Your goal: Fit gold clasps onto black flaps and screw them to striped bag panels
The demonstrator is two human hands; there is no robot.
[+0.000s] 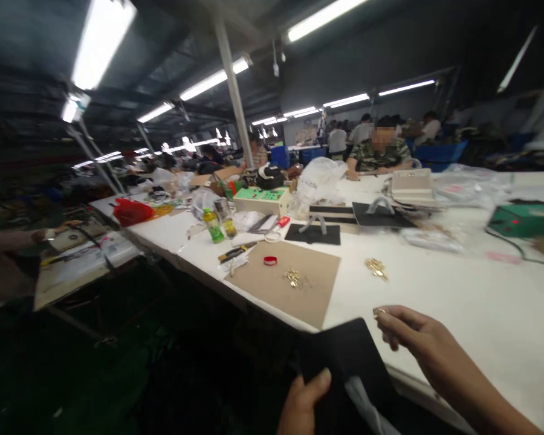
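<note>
At the bottom of the view, my left hand [303,403] is closed on a flat black panel [344,350], its thumb lying over the face. A grey wrapped strap [366,403] runs along that panel. To the right, above the table edge, my right hand [412,329] pinches a tiny gold-coloured metal piece [379,312] between thumb and fingertips. Beyond it lies a small pile of gold metal pieces [376,268] on the white table [362,302]. More gold pieces [292,277] lie with thin pins on a brown board [272,296], beside a red ring-shaped item [270,260].
Other black panels [312,234] with wrapped handles lie farther back. Yellow-handled cutters [236,251], a green-labelled bottle [213,226] and a green-topped machine [262,199] stand left. A green box [528,220] with a cable sits right. A person in camouflage [381,154] works opposite.
</note>
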